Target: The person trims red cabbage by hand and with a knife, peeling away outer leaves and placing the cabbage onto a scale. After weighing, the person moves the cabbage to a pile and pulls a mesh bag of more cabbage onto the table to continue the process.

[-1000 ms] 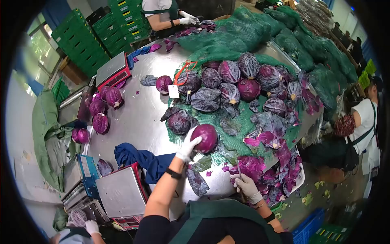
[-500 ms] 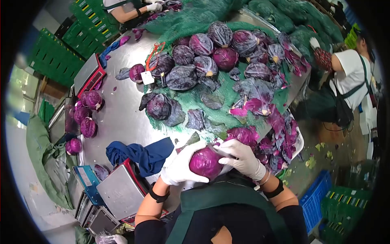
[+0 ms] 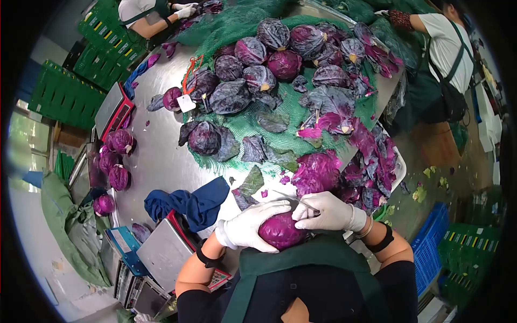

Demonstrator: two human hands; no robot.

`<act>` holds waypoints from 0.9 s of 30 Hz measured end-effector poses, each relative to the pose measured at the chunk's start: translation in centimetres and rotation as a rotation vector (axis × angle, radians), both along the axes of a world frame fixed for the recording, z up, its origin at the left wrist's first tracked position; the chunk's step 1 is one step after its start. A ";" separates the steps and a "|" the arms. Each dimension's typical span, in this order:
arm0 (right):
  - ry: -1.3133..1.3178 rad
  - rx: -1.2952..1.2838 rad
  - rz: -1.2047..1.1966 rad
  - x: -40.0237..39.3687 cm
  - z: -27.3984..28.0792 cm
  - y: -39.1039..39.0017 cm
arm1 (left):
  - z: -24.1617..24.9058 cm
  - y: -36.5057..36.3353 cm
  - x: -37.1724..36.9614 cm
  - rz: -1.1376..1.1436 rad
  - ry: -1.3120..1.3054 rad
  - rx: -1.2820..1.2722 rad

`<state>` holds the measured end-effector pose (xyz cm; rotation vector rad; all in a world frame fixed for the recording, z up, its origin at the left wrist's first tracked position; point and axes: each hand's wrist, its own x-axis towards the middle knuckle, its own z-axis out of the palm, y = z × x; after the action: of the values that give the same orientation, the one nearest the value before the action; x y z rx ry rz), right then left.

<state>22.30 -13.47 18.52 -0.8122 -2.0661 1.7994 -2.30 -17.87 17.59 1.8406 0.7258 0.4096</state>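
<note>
Held cabbage [image 3: 281, 232]: deep magenta-purple
Left hand [image 3: 254, 224], right hand [image 3: 329, 211]: white gloves [image 3: 229, 235]
Apron [image 3: 301, 254]: dark green
Netting [image 3: 237, 28], twelve o'clock: green mesh
Heaped cabbages [image 3: 273, 34], twelve o'clock: slate-purple, paler veins
Cloth [image 3: 186, 204], eight o'clock: navy
Scale [image 3: 110, 110], ten o'clock: silver top, red sides
Crate [image 3: 429, 247], four o'clock: blue

The round cabbage [image 3: 281, 232] was purple and shiny, with smooth leaves wrapped tight. It sat in the left hand [image 3: 249, 223], which hid one side. A thin knife [image 3: 294, 199] was in the right hand [image 3: 329, 211], just by the cabbage.
</note>
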 end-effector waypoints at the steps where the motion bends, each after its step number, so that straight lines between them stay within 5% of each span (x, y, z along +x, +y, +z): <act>1: 0.002 -0.002 -0.007 0.1 0.2 -0.2 | 0.3 0.0 0.1 0.001 0.014 0.012; 5: -0.082 0.007 0.046 0.4 0.8 -1.2 | 0.5 0.0 0.5 -0.052 0.095 0.065; 9: -0.082 0.482 0.029 0.6 -0.2 -1.9 | 0.4 0.3 1.0 -0.113 0.154 0.058; 11: 0.009 0.099 0.010 0.8 -0.1 -1.3 | 0.0 0.4 1.1 -0.140 0.118 0.058; 16: -0.032 -0.067 0.030 1.0 0.4 -1.9 | -0.4 0.4 1.1 -0.126 0.063 -0.070; 17: 0.081 0.145 -0.002 0.7 -1.1 -2.6 | -0.7 0.3 1.1 -0.128 0.062 -0.073; 19: 0.015 -0.279 0.011 0.6 -0.6 -2.2 | -1.2 0.4 1.2 -0.136 -0.006 -0.097; 21: -0.034 -0.366 -0.034 0.8 -1.3 -1.7 | -1.1 0.5 1.3 -0.144 -0.021 -0.069; 26: -0.050 -0.057 -0.151 -0.2 -2.6 -1.1 | -1.7 0.3 1.1 -0.092 -0.126 0.068; 27: -0.019 0.262 -0.253 -1.2 -2.4 -1.3 | -1.6 0.8 1.3 -0.156 -0.054 -0.010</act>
<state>21.15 -14.80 16.13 -0.9657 -2.0480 1.3614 -1.02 -17.12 16.01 1.8551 0.5430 0.3519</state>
